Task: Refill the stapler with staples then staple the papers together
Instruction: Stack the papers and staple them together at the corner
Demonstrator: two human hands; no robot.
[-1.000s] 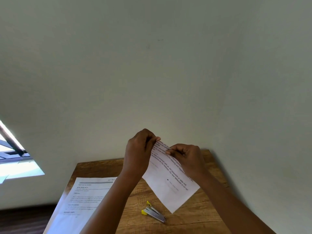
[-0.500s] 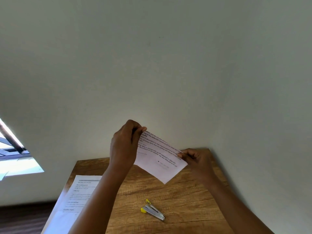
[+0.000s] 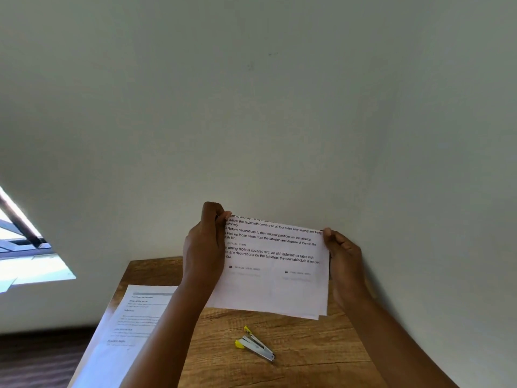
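Note:
I hold a folded printed paper (image 3: 275,278) up above the table, its text facing me. My left hand (image 3: 205,247) pinches its upper left corner and my right hand (image 3: 342,256) pinches its upper right corner. At the lower right a second sheet edge peeks out behind the front one. A small silver stapler with yellow ends (image 3: 255,343) lies on the wooden table (image 3: 307,357) below the paper, its jaws slightly apart, touched by neither hand. No staples are visible.
Another printed sheet (image 3: 131,320) lies on the table's left side, overhanging the left edge. A pale wall rises right behind the table. A bright window (image 3: 25,247) is at far left, with dark floor below it.
The paper went from tilted and partly bunched to level and spread wide. My right hand slid from its middle out to the right corner; both hands rose a little.

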